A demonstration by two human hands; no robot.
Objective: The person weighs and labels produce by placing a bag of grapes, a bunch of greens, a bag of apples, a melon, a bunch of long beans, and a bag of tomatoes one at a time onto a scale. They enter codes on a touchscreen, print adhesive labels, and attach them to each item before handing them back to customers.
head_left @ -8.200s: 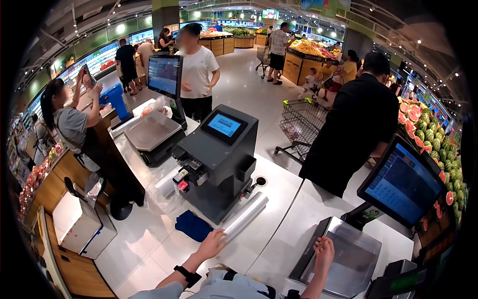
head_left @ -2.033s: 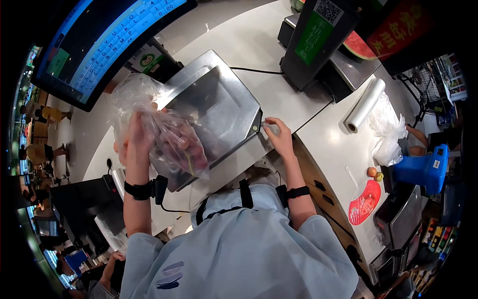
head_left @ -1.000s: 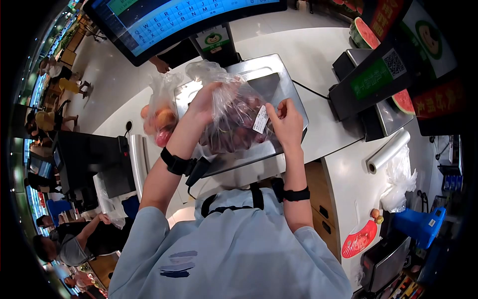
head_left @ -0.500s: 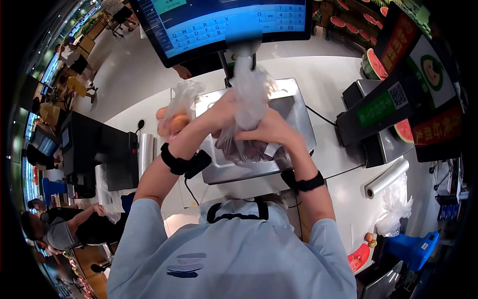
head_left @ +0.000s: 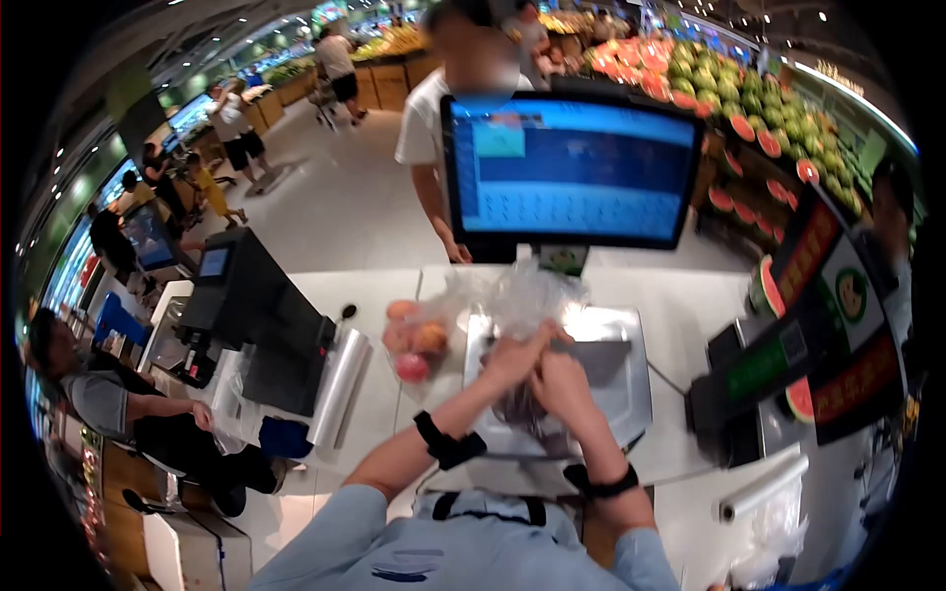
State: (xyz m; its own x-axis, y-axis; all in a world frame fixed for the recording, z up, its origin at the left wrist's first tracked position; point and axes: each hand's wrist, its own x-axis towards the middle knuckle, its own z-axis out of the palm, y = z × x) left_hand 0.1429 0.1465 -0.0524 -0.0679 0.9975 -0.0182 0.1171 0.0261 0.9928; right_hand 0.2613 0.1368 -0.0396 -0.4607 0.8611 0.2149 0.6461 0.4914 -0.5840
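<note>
Just left of hands [head_left: 540, 369]: peach bag [head_left: 415, 340].

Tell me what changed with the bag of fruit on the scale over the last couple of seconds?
Both hands, left hand and right hand, came together on the plastic bag's neck; earlier the right held a label. The head tipped up. The bag remains over the scale tray; the second fruit bag stays beside it.
</note>
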